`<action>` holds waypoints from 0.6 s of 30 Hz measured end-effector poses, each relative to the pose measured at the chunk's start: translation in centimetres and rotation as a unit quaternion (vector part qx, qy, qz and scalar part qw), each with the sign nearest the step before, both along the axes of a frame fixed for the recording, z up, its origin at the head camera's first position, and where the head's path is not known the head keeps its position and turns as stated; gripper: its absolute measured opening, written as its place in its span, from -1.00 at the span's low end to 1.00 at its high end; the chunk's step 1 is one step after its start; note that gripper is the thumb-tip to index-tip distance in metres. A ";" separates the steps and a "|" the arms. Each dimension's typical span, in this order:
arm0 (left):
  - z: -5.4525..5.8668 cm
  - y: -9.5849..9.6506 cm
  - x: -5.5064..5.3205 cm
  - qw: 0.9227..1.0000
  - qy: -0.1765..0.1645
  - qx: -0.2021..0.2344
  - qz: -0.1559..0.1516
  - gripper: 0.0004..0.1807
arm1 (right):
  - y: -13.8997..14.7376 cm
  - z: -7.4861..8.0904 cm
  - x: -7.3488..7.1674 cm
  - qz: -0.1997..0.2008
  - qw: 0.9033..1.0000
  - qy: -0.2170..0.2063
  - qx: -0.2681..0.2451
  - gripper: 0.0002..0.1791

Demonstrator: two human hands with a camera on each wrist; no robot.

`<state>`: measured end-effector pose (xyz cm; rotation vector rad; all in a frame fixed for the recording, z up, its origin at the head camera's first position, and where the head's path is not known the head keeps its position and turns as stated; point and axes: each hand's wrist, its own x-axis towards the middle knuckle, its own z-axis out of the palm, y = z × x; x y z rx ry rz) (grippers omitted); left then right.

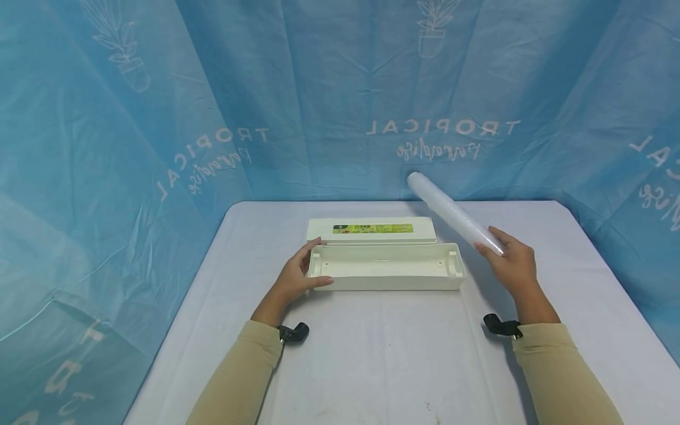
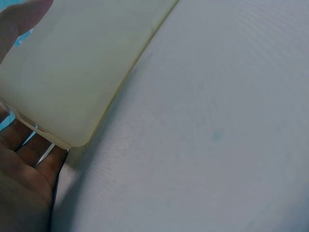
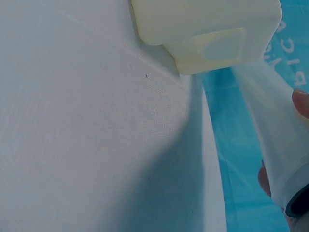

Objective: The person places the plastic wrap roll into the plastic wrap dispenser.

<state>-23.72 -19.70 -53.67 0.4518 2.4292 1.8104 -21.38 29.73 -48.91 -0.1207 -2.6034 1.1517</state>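
A long cream dispenser box (image 1: 388, 283) lies with its hollow inside facing up on the white table. Behind it is its lid (image 1: 372, 238), which bears a green and yellow label (image 1: 373, 229). My left hand (image 1: 297, 273) grips the left end of the box, thumb along the front wall and fingers behind. In my right hand (image 1: 514, 260) is a roll of cling film (image 1: 451, 209), gripped near its close end. The roll slants up and away to the left, above the table. Its hollow end (image 3: 300, 200) shows in the right wrist view.
A white cloth covers the table (image 1: 382, 354). Blue printed curtains (image 1: 340, 100) hang behind it and along both sides. A black wrist camera (image 1: 294, 332) sits on the left wrist and another black camera (image 1: 501, 324) on the right.
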 end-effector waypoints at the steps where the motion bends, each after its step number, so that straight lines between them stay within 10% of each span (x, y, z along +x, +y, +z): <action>1: 0.0 0.0 0.0 1.000 -0.001 0.001 0.000 0.24 | 0.0 0.1 0.1 0.000 1.000 -0.001 -0.004 -0.22; 18: 0.2 0.0 0.0 1.000 -0.005 -0.001 -0.003 0.23 | -0.2 0.5 0.5 0.008 1.000 0.012 -0.020 -0.23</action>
